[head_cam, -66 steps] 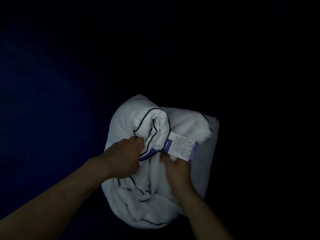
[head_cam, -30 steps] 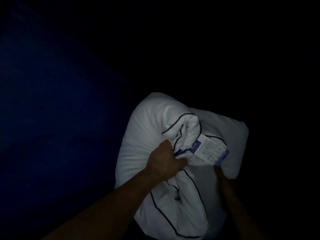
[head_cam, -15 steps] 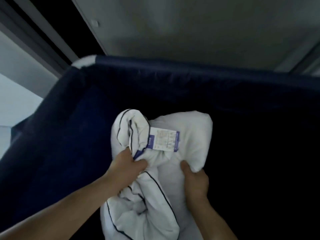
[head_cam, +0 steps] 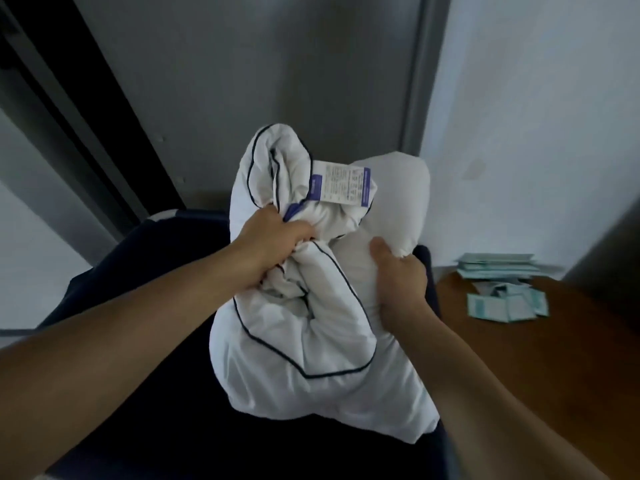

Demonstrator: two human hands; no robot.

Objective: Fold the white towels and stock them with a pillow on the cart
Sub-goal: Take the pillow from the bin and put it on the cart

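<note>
Head view: white pillow [head_cam: 311,327], crumpled, dark piping, care label far side, held above navy cart bin [head_cam: 145,258]. Left hand [head_cam: 273,239] grip bunches fabric; right hand [head_cam: 398,278] grip pinches right edge. Packets [head_cam: 502,303] on desk [head_cam: 571,341], right.

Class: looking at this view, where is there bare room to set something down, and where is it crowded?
Bare: the near part of the brown wooden tabletop, in front of the pale green paper packets. Crowded: its far end, under those packets, and the dark navy fabric bin, where the left hand and right hand grip the white navy-piped pillow.
</note>
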